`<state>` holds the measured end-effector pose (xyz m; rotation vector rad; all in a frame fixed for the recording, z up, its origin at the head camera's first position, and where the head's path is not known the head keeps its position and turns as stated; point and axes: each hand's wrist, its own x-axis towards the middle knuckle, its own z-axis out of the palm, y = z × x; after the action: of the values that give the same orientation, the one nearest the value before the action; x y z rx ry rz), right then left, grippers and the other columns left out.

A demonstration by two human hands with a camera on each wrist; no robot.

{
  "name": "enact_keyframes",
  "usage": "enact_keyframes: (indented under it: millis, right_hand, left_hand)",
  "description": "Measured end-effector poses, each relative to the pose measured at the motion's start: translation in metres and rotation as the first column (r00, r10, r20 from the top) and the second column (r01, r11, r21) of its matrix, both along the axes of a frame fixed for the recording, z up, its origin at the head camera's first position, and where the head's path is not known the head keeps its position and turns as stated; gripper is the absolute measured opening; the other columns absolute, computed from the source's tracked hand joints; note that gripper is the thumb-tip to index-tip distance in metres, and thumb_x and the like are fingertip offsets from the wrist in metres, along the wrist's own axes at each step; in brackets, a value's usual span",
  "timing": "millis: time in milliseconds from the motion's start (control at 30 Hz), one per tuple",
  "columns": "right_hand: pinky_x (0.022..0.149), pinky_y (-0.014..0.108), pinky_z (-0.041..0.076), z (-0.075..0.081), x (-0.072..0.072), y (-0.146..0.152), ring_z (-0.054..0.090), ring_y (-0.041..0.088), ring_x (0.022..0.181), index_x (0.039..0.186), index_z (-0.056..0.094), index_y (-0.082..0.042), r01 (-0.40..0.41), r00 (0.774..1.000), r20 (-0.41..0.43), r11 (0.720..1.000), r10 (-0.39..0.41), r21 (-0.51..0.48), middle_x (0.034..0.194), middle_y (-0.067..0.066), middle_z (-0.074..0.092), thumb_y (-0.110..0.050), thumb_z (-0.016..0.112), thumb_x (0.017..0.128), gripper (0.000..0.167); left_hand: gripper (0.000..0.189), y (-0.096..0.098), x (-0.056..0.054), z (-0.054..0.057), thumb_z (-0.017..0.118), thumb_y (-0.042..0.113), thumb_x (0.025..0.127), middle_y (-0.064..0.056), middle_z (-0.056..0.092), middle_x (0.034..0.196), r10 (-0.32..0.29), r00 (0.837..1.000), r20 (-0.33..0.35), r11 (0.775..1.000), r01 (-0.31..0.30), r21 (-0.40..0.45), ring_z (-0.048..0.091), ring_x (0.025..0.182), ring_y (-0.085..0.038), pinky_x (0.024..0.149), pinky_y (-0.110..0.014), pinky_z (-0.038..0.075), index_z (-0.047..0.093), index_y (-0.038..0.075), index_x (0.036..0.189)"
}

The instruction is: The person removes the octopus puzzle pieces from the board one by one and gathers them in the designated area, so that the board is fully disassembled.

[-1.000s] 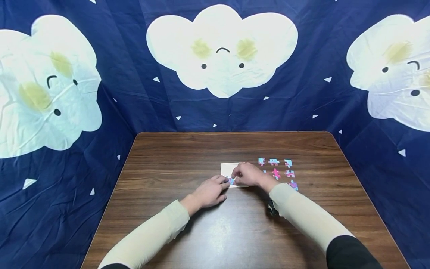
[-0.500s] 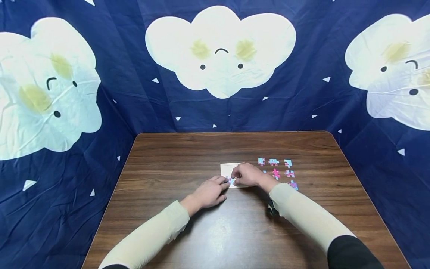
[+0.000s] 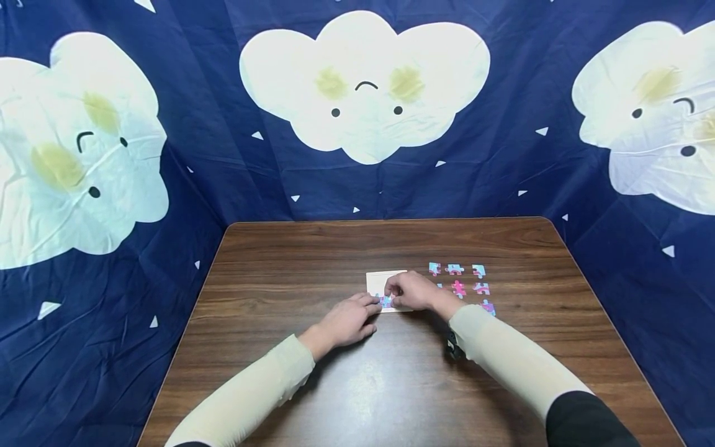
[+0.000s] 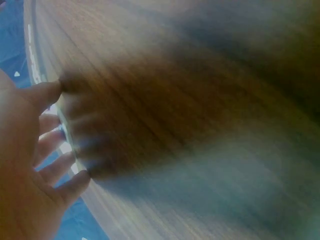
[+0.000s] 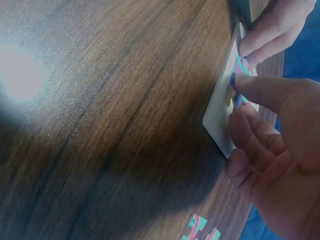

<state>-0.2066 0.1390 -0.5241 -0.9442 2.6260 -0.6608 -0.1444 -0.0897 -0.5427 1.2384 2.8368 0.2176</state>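
Note:
A small white puzzle tray (image 3: 375, 280) lies on the table, with joined blue, pink and purple jigsaw pieces (image 3: 386, 302) along its near edge. My left hand (image 3: 349, 320) rests at the tray's left side, its fingertips on the pieces; in the left wrist view its fingers (image 4: 75, 186) are spread and extended. From the right, my right hand (image 3: 414, 290) pinches a jigsaw piece between thumb and fingers at the near edge. In the right wrist view, the thumb (image 5: 255, 89) presses on that purple-blue piece (image 5: 237, 95), whose far part the fingers hide.
Right of the tray, several loose jigsaw pieces (image 3: 458, 288) lie spread in rough rows, some partly hidden by the right wrist. The wooden table (image 3: 290, 248) is bounded at the back and sides by a dark blue cloth (image 3: 329, 186) with white clouds.
The right fingertips have shifted slightly to the right, so more of the joined pieces shows between the hands. The left hand stays in place.

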Motion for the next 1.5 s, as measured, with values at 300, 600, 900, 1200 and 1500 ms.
enact_keyframes:
  millis: [300, 600, 900, 1200, 1500]
  right_hand:
    - [0.071, 0.027, 0.049, 0.003, 0.001, 0.003, 0.057, 0.004, 0.073, 0.094, 0.072, -0.014, 0.007, 1.000, -0.008, 1.000, -0.007, -0.021, 0.077, -0.009, 0.064, -0.008, 0.076, 0.084, 0.012]
    - [0.073, 0.029, 0.051, 0.001, 0.002, 0.005, 0.059, 0.005, 0.075, 0.095, 0.076, -0.017, -0.029, 0.999, -0.036, 0.998, 0.027, -0.051, 0.080, -0.006, 0.069, -0.008, 0.078, 0.085, 0.014]
    - [0.074, 0.028, 0.051, 0.001, 0.004, 0.009, 0.059, 0.005, 0.077, 0.096, 0.076, -0.016, -0.040, 0.999, -0.010, 0.995, 0.039, -0.093, 0.082, -0.008, 0.068, -0.009, 0.076, 0.089, 0.010]
    - [0.073, 0.026, 0.051, 0.009, 0.001, 0.027, 0.058, 0.004, 0.073, 0.090, 0.072, -0.014, 0.027, 0.999, 0.047, 0.989, -0.020, -0.147, 0.078, -0.010, 0.066, -0.009, 0.076, 0.088, 0.007]
    - [0.070, 0.027, 0.051, 0.021, 0.000, 0.061, 0.060, 0.007, 0.075, 0.092, 0.075, -0.012, 0.101, 0.992, 0.087, 0.980, -0.087, -0.172, 0.082, -0.008, 0.071, -0.010, 0.077, 0.090, 0.003]
  left_hand:
    - [0.047, -0.003, 0.001, -0.001, 0.069, 0.038, 0.096, -0.005, 0.058, 0.148, 0.006, 1.000, 0.014, 1.000, -0.006, 0.006, 0.053, 0.139, -0.027, 0.116, -0.039, 0.042, 0.065, 0.013, 0.136]
    - [0.048, -0.004, 0.000, -0.003, 0.070, 0.038, 0.095, -0.004, 0.059, 0.146, -0.002, 1.000, 0.014, 1.000, 0.002, 0.012, 0.053, 0.137, -0.026, 0.115, -0.039, 0.044, 0.065, 0.014, 0.136]
    - [0.047, -0.003, 0.000, -0.002, 0.070, 0.038, 0.095, -0.004, 0.059, 0.146, -0.003, 1.000, 0.020, 1.000, 0.003, 0.008, 0.053, 0.138, -0.025, 0.114, -0.039, 0.044, 0.066, 0.014, 0.136]
    - [0.046, -0.002, 0.001, -0.003, 0.069, 0.037, 0.096, -0.005, 0.058, 0.147, -0.008, 1.000, 0.027, 1.000, 0.008, 0.013, 0.052, 0.138, -0.026, 0.116, -0.039, 0.043, 0.066, 0.013, 0.135]
    - [0.046, -0.002, 0.000, -0.002, 0.068, 0.036, 0.096, -0.004, 0.056, 0.150, 0.005, 0.999, 0.047, 1.000, -0.006, 0.015, 0.050, 0.141, -0.027, 0.118, -0.040, 0.040, 0.065, 0.013, 0.137]
